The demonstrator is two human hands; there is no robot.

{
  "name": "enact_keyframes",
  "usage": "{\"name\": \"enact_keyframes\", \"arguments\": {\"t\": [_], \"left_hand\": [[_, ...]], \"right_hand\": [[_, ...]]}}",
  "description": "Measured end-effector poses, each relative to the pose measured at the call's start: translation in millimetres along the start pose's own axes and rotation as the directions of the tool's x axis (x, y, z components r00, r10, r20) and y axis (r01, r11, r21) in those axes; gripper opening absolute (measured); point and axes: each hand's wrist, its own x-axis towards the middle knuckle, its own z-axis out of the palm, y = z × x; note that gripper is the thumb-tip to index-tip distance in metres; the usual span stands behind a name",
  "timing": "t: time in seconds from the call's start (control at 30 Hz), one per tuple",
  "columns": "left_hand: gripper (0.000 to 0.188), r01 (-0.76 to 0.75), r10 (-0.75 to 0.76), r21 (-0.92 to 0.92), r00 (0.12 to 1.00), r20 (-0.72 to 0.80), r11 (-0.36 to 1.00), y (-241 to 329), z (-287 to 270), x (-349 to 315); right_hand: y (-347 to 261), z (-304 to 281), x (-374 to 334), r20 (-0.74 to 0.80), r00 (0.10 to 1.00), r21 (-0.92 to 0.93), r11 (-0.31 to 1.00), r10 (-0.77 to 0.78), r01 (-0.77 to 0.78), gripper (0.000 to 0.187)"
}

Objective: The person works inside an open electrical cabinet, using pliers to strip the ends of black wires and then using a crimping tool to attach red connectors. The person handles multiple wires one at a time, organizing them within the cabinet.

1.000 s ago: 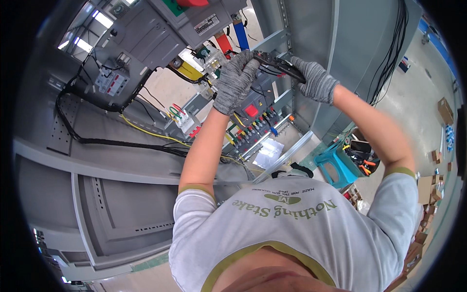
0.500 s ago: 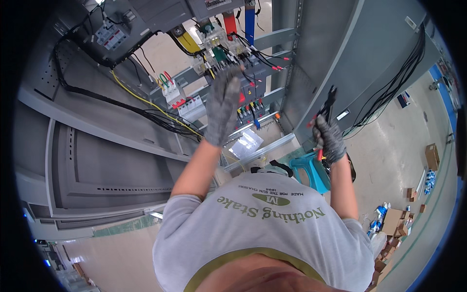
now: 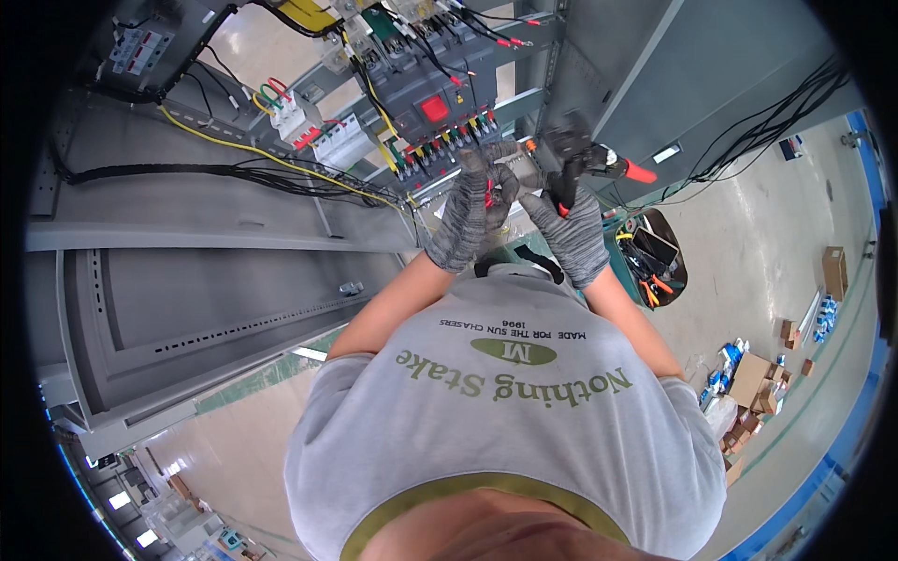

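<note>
Both my hands wear grey knitted gloves and meet in front of the open electrical cabinet. My left hand [image 3: 465,210] is closed, its fingers curled around a small red piece [image 3: 489,194] too small to name. My right hand [image 3: 572,234] grips crimping pliers [image 3: 575,154] with a dark head and red handles, tilted across the fingers. Just beyond the hands sits a large grey circuit breaker [image 3: 398,98] with a red square on its front. Short coloured wires [image 3: 449,145] line its near edge. Black leads with red-sleeved lugs [image 3: 510,42] stick out above it.
Small white breakers [image 3: 337,145] and a yellow wire [image 3: 224,145] lie left of the large breaker. A grey door [image 3: 711,84] with black cables [image 3: 776,131] stands at right. By my right forearm is a tool bin [image 3: 675,280]; cardboard boxes [image 3: 748,379] lie farther right.
My left hand has come down from the wiring, and its fingers have curled. My right hand has moved left toward it, turning the pliers. The view has shifted, bringing the tool bin into sight.
</note>
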Motion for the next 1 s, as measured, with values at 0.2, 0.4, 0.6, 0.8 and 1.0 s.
{"name": "enact_keyframes", "arguments": {"t": [0.2,0.4,0.6,0.8,1.0], "left_hand": [[0.083,-0.062,0.029,0.223,0.988,0.150,0.973,13,-1,1],[0.081,-0.025,0.002,0.183,0.992,0.123,0.983,16,-5,10],[0.076,0.015,-0.026,0.079,0.991,0.133,0.997,22,-12,14],[0.077,-0.039,0.018,0.117,0.985,0.170,0.992,22,-13,13],[0.078,0.021,-0.022,0.009,0.987,0.161,1.000,39,-1,7]], "right_hand": [[-18,11,16,0.067,0.996,-0.067,0.996,-0.053,0.057,0.036],[-26,19,28,0.051,0.990,-0.232,0.962,-0.134,0.142,0.046],[-27,20,35,0.081,0.986,-0.153,0.975,-0.148,0.159,0.041],[-34,26,33,0.063,0.969,-0.233,0.940,-0.241,0.249,0.036],[-25,24,32,0.050,0.996,-0.074,0.994,-0.077,0.080,0.035]]}}
